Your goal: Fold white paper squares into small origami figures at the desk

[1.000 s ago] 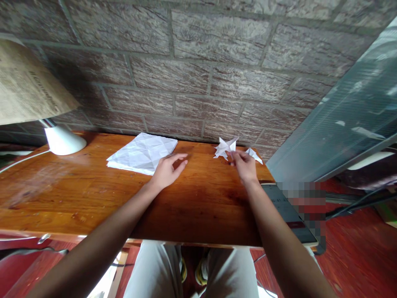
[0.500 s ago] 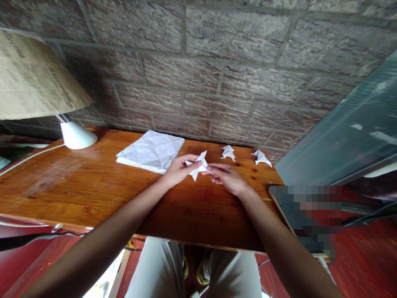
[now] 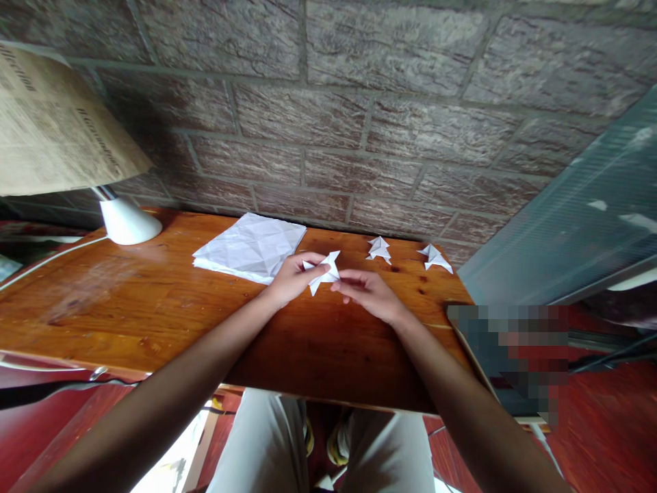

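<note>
A small white origami figure (image 3: 325, 272) with several pointed flaps is up over the desk between my two hands. My left hand (image 3: 293, 279) is closed on its left side, thumb on top and fingers behind. On the other side, my right hand (image 3: 370, 293) has its thumb and index finger pinched at the figure's right edge; the small tip between them is mostly hidden. Behind my left hand lies a stack of creased white paper sheets (image 3: 249, 243). Two finished-looking folded paper figures, one nearer (image 3: 378, 249) and one farther right (image 3: 435, 258), rest near the wall.
The wooden desk (image 3: 169, 301) meets a stone-block wall (image 3: 328, 116) at its back. A lamp with a white base (image 3: 129, 222) and printed shade (image 3: 66, 130) stands at left. At right are a dark flat object (image 3: 469, 335), partly pixelated, and a translucent panel (image 3: 575, 198).
The origami figure has shifted slightly left and turned a little in my left hand. My right fingertips have slid to its right edge, where a longer point showed before.
</note>
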`<move>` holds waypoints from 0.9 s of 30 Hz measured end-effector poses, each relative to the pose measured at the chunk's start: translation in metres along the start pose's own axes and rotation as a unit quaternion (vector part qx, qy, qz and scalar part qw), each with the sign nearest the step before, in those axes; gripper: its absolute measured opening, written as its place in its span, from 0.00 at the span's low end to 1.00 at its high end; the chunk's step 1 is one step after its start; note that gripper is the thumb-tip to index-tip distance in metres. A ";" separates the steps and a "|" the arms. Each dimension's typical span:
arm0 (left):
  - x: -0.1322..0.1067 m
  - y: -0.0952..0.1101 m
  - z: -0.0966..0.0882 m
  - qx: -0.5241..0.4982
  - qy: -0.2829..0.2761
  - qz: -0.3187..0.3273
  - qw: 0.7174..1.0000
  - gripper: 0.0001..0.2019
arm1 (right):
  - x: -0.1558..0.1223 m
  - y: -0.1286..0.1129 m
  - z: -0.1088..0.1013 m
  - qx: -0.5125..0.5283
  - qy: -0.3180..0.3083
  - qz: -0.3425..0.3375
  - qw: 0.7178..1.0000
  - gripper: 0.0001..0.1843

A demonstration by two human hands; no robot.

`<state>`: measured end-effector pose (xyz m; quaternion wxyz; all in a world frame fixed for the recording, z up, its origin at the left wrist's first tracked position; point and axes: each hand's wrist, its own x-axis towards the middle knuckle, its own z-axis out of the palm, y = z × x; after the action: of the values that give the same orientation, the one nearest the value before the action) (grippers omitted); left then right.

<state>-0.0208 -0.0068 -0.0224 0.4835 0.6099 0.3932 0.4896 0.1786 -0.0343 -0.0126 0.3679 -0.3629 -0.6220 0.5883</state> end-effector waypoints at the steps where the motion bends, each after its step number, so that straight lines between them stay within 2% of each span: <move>1: 0.000 0.000 0.000 0.002 0.000 0.000 1.000 0.16 | 0.000 0.001 -0.001 -0.004 0.005 -0.003 1.000 0.19; 12: -0.002 0.004 0.001 -0.038 -0.039 -0.030 0.998 0.18 | -0.001 -0.001 -0.003 -0.046 0.033 -0.002 0.998 0.21; 21: -0.003 0.006 0.002 -0.074 -0.029 -0.057 0.995 0.20 | -0.001 0.001 -0.002 0.010 0.052 0.043 0.998 0.23; 27: -0.003 0.005 0.001 -0.060 -0.029 -0.040 0.997 0.19 | -0.003 -0.002 -0.001 -0.003 0.044 0.053 0.998 0.23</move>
<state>-0.0203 -0.0110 -0.0181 0.5492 0.5778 0.3732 0.4747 0.1810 -0.0359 -0.0102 0.3619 -0.4219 -0.5872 0.5884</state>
